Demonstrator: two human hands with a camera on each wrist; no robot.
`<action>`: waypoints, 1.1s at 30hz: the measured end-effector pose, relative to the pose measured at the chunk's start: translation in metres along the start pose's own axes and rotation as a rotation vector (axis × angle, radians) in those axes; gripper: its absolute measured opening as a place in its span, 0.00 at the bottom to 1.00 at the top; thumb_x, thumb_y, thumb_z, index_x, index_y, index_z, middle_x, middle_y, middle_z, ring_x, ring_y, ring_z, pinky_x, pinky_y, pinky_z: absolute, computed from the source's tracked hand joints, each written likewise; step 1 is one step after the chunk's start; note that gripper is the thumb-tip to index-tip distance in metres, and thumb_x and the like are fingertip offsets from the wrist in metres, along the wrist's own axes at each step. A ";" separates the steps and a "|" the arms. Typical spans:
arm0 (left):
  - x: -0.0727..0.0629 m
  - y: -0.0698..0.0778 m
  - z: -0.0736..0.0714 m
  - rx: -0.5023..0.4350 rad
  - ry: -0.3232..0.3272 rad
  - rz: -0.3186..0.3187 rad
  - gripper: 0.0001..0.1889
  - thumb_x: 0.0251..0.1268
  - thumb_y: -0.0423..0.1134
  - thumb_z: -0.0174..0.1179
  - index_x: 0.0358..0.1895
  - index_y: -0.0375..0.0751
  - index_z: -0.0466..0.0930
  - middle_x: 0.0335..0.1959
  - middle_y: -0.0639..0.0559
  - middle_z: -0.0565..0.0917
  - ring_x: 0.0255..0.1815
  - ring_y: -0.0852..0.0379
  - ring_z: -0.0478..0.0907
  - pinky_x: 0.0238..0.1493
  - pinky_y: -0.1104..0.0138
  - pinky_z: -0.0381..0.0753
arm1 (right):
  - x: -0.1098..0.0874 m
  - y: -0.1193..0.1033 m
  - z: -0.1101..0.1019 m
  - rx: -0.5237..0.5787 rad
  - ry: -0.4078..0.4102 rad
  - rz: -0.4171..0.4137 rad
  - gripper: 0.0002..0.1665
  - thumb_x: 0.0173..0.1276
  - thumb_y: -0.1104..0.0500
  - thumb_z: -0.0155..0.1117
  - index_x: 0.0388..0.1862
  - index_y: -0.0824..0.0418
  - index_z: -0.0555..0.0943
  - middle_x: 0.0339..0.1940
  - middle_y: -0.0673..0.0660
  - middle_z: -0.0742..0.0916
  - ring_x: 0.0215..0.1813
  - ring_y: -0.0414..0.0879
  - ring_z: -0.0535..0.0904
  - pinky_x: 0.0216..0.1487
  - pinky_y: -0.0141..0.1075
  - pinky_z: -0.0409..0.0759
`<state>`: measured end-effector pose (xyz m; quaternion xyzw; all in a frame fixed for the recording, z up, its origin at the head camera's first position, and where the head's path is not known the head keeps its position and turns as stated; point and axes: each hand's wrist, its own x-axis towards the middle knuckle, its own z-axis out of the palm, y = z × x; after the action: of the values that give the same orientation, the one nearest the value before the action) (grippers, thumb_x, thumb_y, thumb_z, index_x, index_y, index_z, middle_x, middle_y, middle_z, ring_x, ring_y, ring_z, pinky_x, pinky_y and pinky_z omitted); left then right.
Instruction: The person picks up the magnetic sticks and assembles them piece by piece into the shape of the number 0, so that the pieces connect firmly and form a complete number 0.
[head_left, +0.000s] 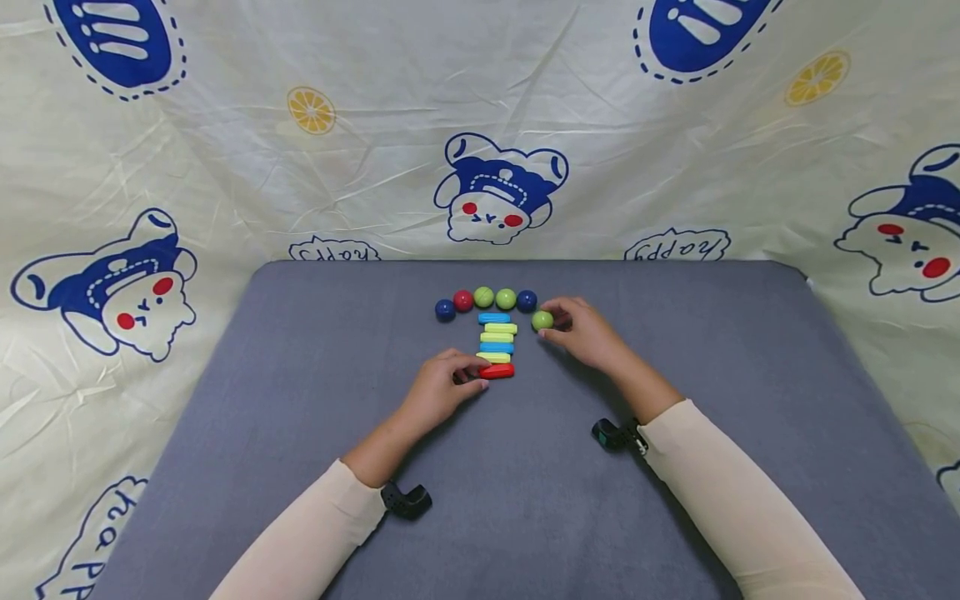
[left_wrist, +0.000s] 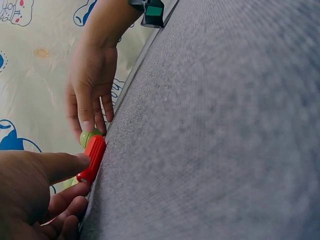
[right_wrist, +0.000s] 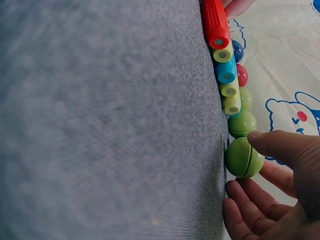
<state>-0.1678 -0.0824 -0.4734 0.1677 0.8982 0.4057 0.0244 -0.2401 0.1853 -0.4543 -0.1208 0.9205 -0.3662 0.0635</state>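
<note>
On the pale cloth (head_left: 390, 75) behind the grey table (head_left: 337, 333), the word "happy" (head_left: 678, 247) can be read. The left hand (head_left: 441, 385) pinches a red stick (head_left: 498, 371) by its left end. It has long ridges and a grey dot on its right end, and it lies nearest in a row with blue and yellow sticks (head_left: 497, 337). The right hand (head_left: 588, 333) holds a shiny green ball (head_left: 542, 320), with a line around it, near the right end of a curved row of balls (head_left: 483, 297).

Soft, even light, faint shadows beneath forearms (head_left: 649, 392), glints on balls (head_left: 527, 301), wrist-view tabletop (left_wrist: 270, 80) blurry
</note>
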 end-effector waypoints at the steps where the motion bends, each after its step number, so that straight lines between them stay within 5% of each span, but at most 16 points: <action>1: 0.000 0.000 0.001 -0.007 0.008 -0.004 0.13 0.64 0.41 0.70 0.51 0.46 0.88 0.36 0.52 0.83 0.36 0.61 0.77 0.38 0.70 0.77 | 0.000 0.000 0.000 0.000 0.001 -0.002 0.24 0.71 0.58 0.68 0.63 0.65 0.77 0.58 0.67 0.80 0.59 0.60 0.79 0.61 0.53 0.77; 18: 0.001 -0.001 0.006 -0.028 0.062 -0.024 0.09 0.63 0.38 0.71 0.44 0.42 0.90 0.34 0.51 0.84 0.34 0.61 0.77 0.36 0.72 0.76 | -0.030 -0.005 0.007 0.083 -0.069 -0.023 0.20 0.70 0.60 0.67 0.59 0.65 0.80 0.54 0.64 0.84 0.54 0.56 0.81 0.57 0.49 0.79; 33: -0.005 -0.004 0.004 -0.106 0.038 -0.080 0.09 0.62 0.39 0.72 0.45 0.47 0.91 0.38 0.51 0.86 0.38 0.58 0.76 0.39 0.69 0.75 | -0.062 -0.014 0.014 0.102 -0.114 -0.042 0.20 0.69 0.59 0.70 0.58 0.61 0.82 0.53 0.60 0.85 0.53 0.52 0.82 0.56 0.47 0.80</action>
<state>-0.1634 -0.0837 -0.4789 0.1223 0.8818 0.4544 0.0323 -0.1748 0.1828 -0.4527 -0.1572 0.8927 -0.4066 0.1142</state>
